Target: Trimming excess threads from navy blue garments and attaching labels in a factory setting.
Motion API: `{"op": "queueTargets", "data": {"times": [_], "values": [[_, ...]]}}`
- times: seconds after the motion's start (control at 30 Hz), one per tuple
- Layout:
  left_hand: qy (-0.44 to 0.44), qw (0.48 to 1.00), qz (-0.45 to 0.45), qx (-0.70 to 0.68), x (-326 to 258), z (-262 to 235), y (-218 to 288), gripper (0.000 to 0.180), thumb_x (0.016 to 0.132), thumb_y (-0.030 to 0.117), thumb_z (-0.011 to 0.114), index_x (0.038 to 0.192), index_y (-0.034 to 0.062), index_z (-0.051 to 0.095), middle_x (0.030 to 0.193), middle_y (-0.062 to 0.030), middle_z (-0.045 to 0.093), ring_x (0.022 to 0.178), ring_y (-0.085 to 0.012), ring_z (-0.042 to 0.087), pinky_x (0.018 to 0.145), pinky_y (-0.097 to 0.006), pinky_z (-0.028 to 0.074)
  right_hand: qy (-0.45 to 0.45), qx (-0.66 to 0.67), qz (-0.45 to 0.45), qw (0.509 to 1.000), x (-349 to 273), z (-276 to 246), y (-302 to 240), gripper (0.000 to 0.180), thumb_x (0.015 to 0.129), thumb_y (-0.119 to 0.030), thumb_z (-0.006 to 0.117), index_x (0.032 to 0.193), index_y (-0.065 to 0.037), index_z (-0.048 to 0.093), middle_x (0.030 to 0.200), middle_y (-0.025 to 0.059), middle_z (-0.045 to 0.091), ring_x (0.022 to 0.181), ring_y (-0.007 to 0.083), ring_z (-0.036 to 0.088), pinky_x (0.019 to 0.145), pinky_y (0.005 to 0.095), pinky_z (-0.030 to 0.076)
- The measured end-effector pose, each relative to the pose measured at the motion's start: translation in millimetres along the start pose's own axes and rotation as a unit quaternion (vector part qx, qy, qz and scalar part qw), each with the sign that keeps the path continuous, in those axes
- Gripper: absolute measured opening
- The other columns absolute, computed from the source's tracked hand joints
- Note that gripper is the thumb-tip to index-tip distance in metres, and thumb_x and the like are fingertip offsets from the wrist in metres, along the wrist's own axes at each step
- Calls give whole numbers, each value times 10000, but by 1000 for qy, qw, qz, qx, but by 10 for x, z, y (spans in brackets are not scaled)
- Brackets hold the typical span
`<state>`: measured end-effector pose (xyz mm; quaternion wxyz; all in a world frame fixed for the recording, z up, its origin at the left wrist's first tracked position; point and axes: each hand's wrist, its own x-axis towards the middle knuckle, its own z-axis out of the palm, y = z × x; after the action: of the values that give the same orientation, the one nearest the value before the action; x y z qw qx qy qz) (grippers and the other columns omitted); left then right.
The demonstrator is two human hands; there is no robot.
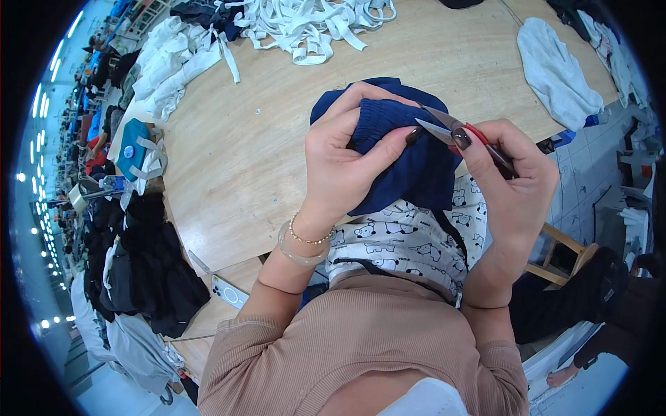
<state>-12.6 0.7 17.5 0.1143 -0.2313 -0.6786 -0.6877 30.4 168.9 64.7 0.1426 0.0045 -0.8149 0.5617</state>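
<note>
A navy blue garment with a gathered elastic band hangs from my left hand, over the near edge of the table and above my lap. My left thumb and fingers pinch the cloth by the elastic band; the left fingertips on the far side are partly hidden by it. My right hand is closed around a pair of small scissors with red handles. Their blades are parted and point left at the cloth just beside my left thumb. Whether the blades touch the fabric I cannot tell.
The wooden table carries a heap of white strips at the far side and white cloth at far left. A grey cloth piece lies at right. Dark garments are piled left, near a phone. A wooden stool stands right.
</note>
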Motion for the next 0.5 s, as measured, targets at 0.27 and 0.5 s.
{"op": "queueTargets", "data": {"times": [0.27, 0.5], "values": [[-2, 1000, 10, 9, 5, -19, -20, 157, 727, -32, 683, 884, -26, 686, 935, -97, 642, 843, -157, 601, 729, -245, 467, -2, -14, -14, 1000, 13, 20, -1, 89, 806, -64, 678, 796, 18, 646, 588, -29, 509, 549, 10, 404, 470, 160, 280], [-3, 999, -27, -46, 4, -16, 1, 146, 745, -15, 686, 891, -30, 686, 948, -96, 635, 855, -157, 595, 737, -249, 468, -14, 68, -6, 998, 29, 34, 82, 90, 818, -55, 674, 827, 31, 651, 652, -20, 566, 594, 9, 471, 522, 140, 350]]}}
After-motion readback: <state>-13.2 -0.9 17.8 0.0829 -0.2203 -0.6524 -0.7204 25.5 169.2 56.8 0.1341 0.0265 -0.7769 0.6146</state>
